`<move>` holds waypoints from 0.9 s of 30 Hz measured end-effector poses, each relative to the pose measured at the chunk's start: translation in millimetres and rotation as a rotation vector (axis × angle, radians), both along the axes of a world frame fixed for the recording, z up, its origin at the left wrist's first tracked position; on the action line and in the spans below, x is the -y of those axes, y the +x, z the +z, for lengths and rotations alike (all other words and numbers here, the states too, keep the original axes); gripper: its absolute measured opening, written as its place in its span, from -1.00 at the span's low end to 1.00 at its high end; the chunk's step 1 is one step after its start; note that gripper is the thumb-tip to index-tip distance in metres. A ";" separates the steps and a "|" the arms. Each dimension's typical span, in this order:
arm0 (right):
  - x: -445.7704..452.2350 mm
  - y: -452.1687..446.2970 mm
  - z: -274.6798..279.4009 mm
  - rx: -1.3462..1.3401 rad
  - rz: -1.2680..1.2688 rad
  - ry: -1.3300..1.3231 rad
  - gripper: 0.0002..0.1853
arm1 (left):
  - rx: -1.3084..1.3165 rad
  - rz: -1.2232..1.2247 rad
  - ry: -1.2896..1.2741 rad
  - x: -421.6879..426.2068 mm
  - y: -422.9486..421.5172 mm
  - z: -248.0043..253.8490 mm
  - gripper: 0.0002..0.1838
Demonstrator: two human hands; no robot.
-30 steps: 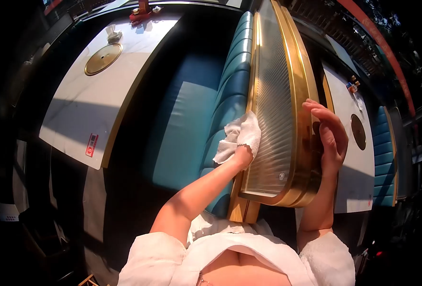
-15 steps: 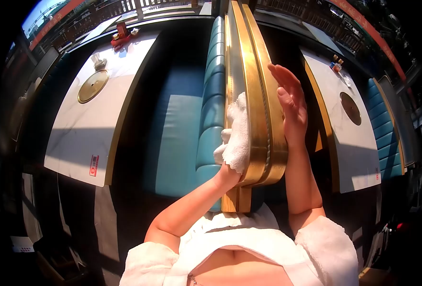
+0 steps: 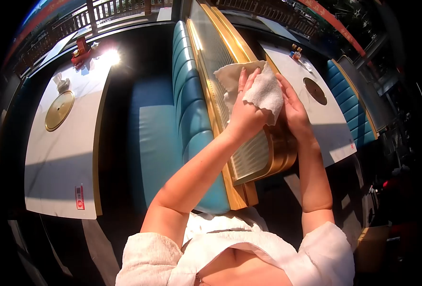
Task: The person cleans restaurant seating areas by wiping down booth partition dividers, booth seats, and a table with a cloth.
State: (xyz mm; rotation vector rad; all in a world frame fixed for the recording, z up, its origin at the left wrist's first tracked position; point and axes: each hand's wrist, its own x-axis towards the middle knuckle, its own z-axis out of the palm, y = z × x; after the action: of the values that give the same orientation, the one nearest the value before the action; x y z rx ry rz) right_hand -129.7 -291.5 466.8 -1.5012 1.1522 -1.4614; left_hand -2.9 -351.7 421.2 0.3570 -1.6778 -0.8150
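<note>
A white cloth [image 3: 265, 93] is bunched around my left hand [image 3: 249, 112], which presses it at the top of a gold-framed divider [image 3: 275, 152] with a ribbed glass panel. Two fingertips of that hand show against the cloth, and part of the hand is covered by it. On the divider's right side, my right hand [image 3: 294, 112] is close against the cloth's edge with its fingers stretched upward. Part of its inner side is hidden, so whether it touches the cloth is unclear.
Left of the divider runs a teal padded bench [image 3: 156, 128]. A marble-topped table [image 3: 61, 157] with a round gold plate [image 3: 60, 110] and a red holder [image 3: 81, 52] stands further left. Another marble-topped table [image 3: 330, 119] is on the right, before a teal seat [image 3: 351, 102].
My left hand has lifted the cloth from the divider's left side up to its top. My right hand has come down slightly, close to the cloth. The view has turned rightward.
</note>
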 end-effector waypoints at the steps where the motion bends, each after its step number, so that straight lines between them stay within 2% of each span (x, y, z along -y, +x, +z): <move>1: -0.5 1.4 1.0 -0.077 -0.036 0.040 -0.49 | 0.001 0.111 -0.087 22.8 -12.2 -8.2 -0.47; 2: -2.5 2.5 1.2 -0.151 -0.073 0.088 -0.48 | -0.019 0.040 0.057 35.0 -15.9 -4.8 -0.47; 3: -1.7 2.6 1.1 -0.170 -0.068 0.101 -0.46 | -0.013 0.129 -0.003 46.1 -19.9 -5.5 -0.45; 5: -3.8 12.0 8.8 -0.225 -0.122 0.127 -0.47 | -0.148 -0.001 0.090 71.2 -29.6 -6.7 -0.40; 8: -7.6 21.0 17.3 -0.314 -0.190 0.160 -0.47 | -0.625 -0.448 0.495 89.1 -41.1 -1.6 -0.40; 9: -8.2 21.9 17.6 -0.352 -0.202 0.164 -0.48 | -0.520 -0.236 0.346 110.2 -53.1 -12.6 -0.46; 11: -8.6 20.3 15.7 -0.361 -0.215 0.156 -0.48 | -0.630 -0.260 0.361 132.7 -64.0 -22.0 -0.60; 12: -7.7 19.5 15.1 -0.372 -0.218 0.142 -0.49 | -0.601 -0.175 0.355 146.3 -66.0 -29.8 -0.61; 16: -6.9 19.6 15.7 -0.359 -0.237 0.169 -0.49 | -0.260 0.181 0.416 182.4 -65.9 -104.6 -0.63; 19: -6.9 16.3 11.1 -0.336 -0.228 0.120 -0.51 | -0.148 0.166 0.549 162.7 -60.8 -163.8 -0.64; 21: -6.2 17.4 12.6 -0.316 -0.223 0.129 -0.51 | -0.113 0.154 0.525 121.9 -47.8 -173.0 -0.65; 23: -6.8 17.6 11.3 -0.285 -0.220 0.124 -0.51 | -0.071 0.132 0.478 63.3 -29.9 -156.2 -0.66; 24: -6.1 18.6 12.3 -0.281 -0.220 0.128 -0.51 | -0.109 0.059 0.485 32.8 -21.0 -144.3 -0.66; 25: -6.4 20.3 14.1 -0.303 -0.222 0.126 -0.51 | -0.394 -0.268 0.596 1.1 -8.8 -130.5 -0.67; 26: -8.0 20.7 14.0 -0.324 -0.228 0.126 -0.51 | -1.044 -0.856 0.881 -27.1 -0.9 -121.1 -0.67; 27: -7.6 17.8 11.4 -0.324 -0.228 0.109 -0.53 | -1.695 -1.541 1.052 -51.5 5.9 -113.5 -0.67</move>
State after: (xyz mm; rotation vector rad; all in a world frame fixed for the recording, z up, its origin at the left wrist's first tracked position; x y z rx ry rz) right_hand -111.9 -283.8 478.2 -1.6107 1.6165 -1.3042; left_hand 3.0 -300.1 307.7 -0.9311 0.5194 -2.1226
